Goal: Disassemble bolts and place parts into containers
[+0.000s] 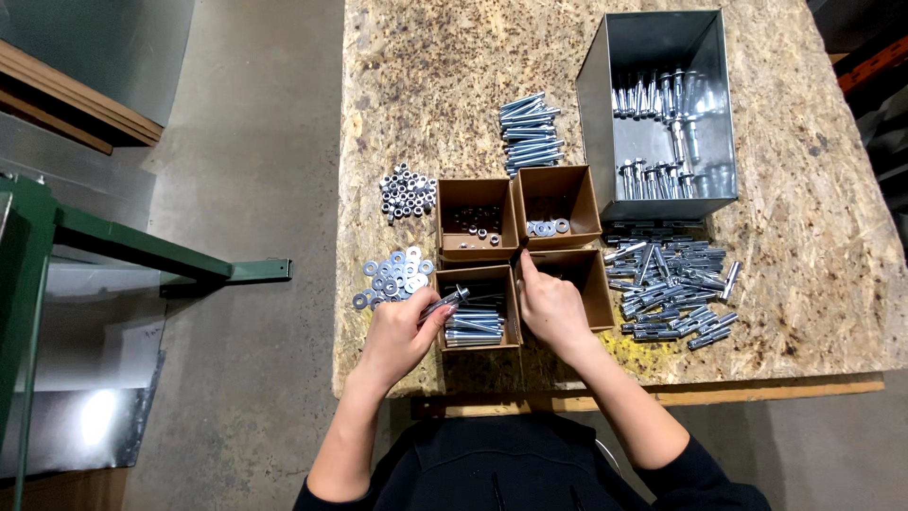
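We work on the chipboard counter (397, 76). At 1 o'clock stands the grey sheet-metal bin (598, 114) holding bolts; at centre, four brown cardboard boxes (518, 251). Our left hand (397, 336) has its fingers pinched on a silver threaded bolt (446, 301), just above the near-left box. Our right hand (551, 308) rests at the near-right box, index finger out; whether it holds anything, we cannot tell. Best practice, we judge: keep the bolt level so any nut starts square.
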